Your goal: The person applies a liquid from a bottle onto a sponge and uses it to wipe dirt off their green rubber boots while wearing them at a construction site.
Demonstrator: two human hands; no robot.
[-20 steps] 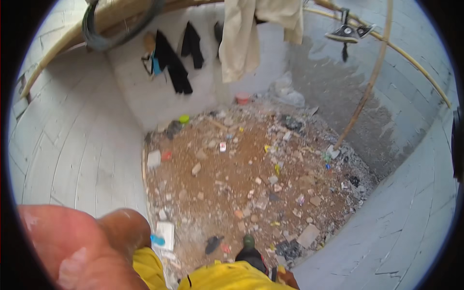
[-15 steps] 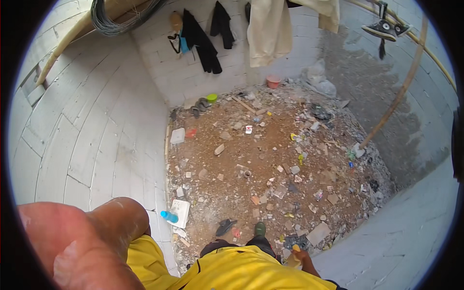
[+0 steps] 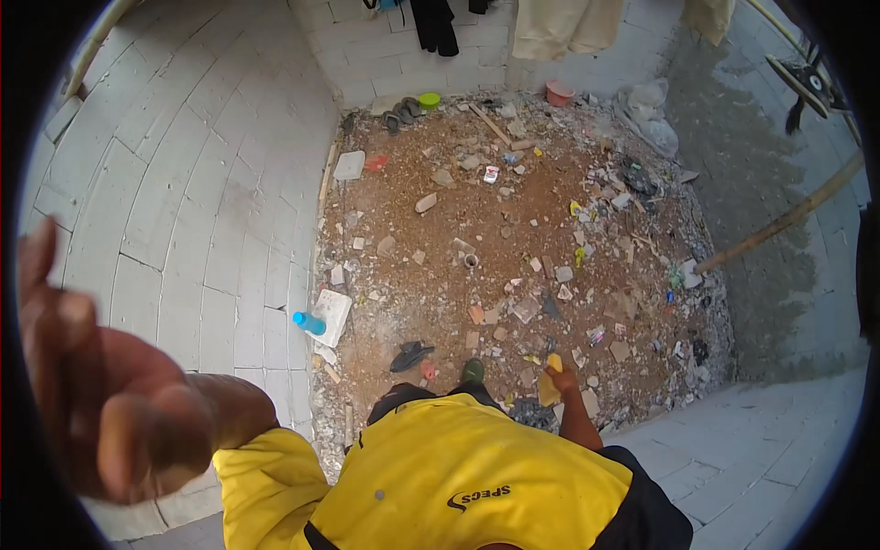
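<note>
My left hand [image 3: 119, 403] is raised close to the camera at the lower left, in front of the pale block wall [image 3: 197, 211]. Its fingers are apart and partly bent, somewhat blurred, and I see nothing in them. Down at my right side, my right hand [image 3: 566, 379] is closed around a flat yellow piece [image 3: 548, 390]; its exact kind is too small to make out. One green shoe [image 3: 472, 370] shows below my yellow shirt [image 3: 477, 458].
Rubble and litter cover the dirt floor [image 3: 412, 234]. A blue bottle [image 3: 310, 323] lies by a white slab [image 3: 332, 316] at the left wall. A wooden pole [image 3: 779, 222] leans at the right. Clothes [image 3: 568, 27], a pink bucket [image 3: 558, 93] and a green bowl [image 3: 429, 100] are at the back.
My left hand has turned and its fingers now show apart. The view has tilted downward, bringing more of my shirt and my right forearm into sight. The yellow piece stays in my right hand.
</note>
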